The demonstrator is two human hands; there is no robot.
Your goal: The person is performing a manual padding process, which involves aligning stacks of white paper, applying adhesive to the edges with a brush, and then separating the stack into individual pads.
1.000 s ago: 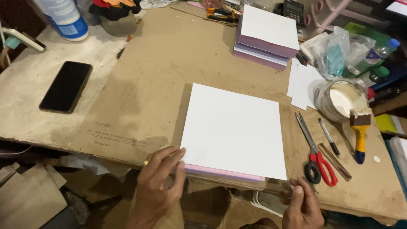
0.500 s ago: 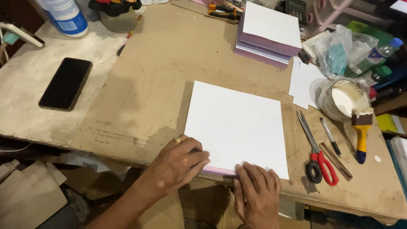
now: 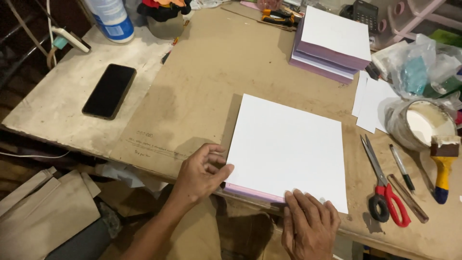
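A white board (image 3: 288,144) with a pink edge lies flat on the brown tabletop (image 3: 202,86), its near edge at the table's front; the left hand (image 3: 199,173) touches its near left corner with thumb and fingertips, and the right hand (image 3: 308,226) lies palm down on the near edge. Right of the board lie scissors (image 3: 385,188) with red handles, a pen (image 3: 402,166), a yellow-handled brush (image 3: 442,163) and a glue tub (image 3: 423,123). Behind it sits a stack (image 3: 332,43) of similar boards, and a black phone (image 3: 109,90) lies well apart on the left.
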